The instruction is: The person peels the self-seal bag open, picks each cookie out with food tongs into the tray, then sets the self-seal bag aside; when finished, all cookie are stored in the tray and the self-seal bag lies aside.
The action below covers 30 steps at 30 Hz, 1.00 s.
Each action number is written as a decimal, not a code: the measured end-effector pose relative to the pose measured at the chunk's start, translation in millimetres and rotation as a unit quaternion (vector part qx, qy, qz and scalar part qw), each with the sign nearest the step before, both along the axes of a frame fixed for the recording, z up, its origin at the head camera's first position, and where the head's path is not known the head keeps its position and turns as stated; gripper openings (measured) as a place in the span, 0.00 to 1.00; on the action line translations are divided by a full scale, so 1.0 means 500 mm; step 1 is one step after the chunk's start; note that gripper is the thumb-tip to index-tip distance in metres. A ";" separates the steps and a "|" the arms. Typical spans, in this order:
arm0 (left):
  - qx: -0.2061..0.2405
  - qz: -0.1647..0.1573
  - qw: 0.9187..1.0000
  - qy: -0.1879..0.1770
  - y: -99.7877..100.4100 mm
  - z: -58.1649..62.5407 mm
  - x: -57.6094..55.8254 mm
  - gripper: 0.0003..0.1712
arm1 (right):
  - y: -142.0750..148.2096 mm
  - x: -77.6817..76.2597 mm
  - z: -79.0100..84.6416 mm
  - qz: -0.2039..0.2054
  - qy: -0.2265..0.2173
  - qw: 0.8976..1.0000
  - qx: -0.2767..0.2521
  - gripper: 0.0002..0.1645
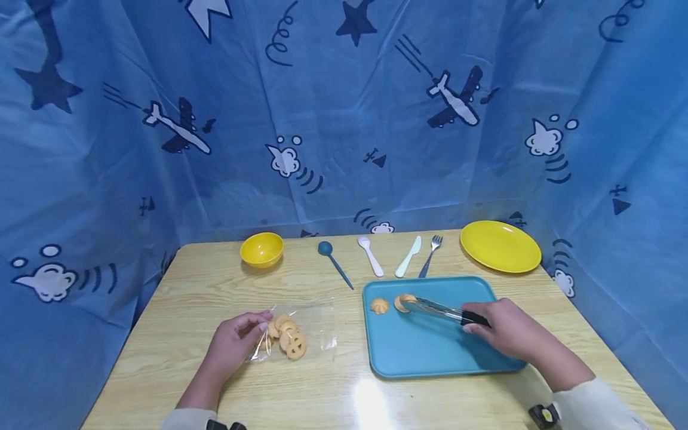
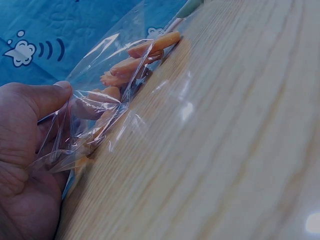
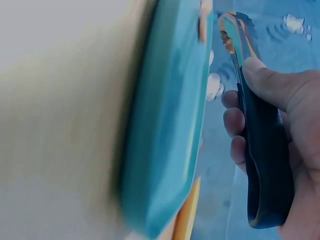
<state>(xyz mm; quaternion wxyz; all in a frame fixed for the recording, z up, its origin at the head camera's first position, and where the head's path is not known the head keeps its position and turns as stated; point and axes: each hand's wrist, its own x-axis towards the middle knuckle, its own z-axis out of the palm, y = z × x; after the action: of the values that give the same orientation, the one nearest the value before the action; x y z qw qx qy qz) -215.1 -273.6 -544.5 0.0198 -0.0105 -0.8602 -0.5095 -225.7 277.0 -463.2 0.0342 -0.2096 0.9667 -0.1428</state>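
Note:
My left hand (image 1: 235,341) pinches the edge of a clear plastic bag (image 1: 321,331), thumb on top. Several round cookies (image 1: 295,345) lie in the bag, one with cut-out holes. In the left wrist view the bag (image 2: 112,50) rises from the thumb, cookies (image 2: 155,45) stacked inside. The right hand (image 1: 504,327) grips metal tongs (image 1: 438,309) by their black handle (image 3: 267,160). Over the blue-green tray (image 1: 424,352), the tongs' tips meet a cookie (image 1: 400,303); whether they clasp it I cannot tell. Left of it sits a ridged cookie (image 1: 379,306) on the tray.
Along the back of the wooden table (image 1: 215,286) stand a yellow bowl (image 1: 261,250), a dark teal spoon (image 1: 335,264), a pale pink spoon (image 1: 371,257), a pale knife (image 1: 408,257), a fork (image 1: 431,255) and a yellow plate (image 1: 500,246). A blue printed curtain (image 1: 333,107) hangs behind.

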 end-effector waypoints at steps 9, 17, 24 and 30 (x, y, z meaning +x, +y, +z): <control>0.000 0.002 1.000 -0.002 -0.009 -0.006 0.006 0.11 | 0.058 0.009 -0.020 -0.001 -0.024 1.000 -0.009 0.22; 0.010 0.006 1.000 -0.008 -0.001 -0.007 0.010 0.11 | 0.065 0.004 -0.015 -0.023 -0.026 0.999 0.003 0.28; 0.003 0.003 1.000 -0.001 0.000 -0.004 0.003 0.11 | 0.075 0.007 -0.014 -0.039 -0.026 0.999 0.012 0.30; 0.009 0.002 1.000 0.000 0.002 0.000 0.000 0.09 | 0.086 0.014 -0.016 -0.045 -0.022 0.999 0.018 0.31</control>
<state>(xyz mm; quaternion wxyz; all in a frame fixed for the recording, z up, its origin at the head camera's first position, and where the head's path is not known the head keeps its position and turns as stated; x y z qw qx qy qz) -215.2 -272.6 -544.5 0.0210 -0.0090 -0.8557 -0.5170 -218.8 320.2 -471.2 0.0527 -0.1622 0.9765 -0.1317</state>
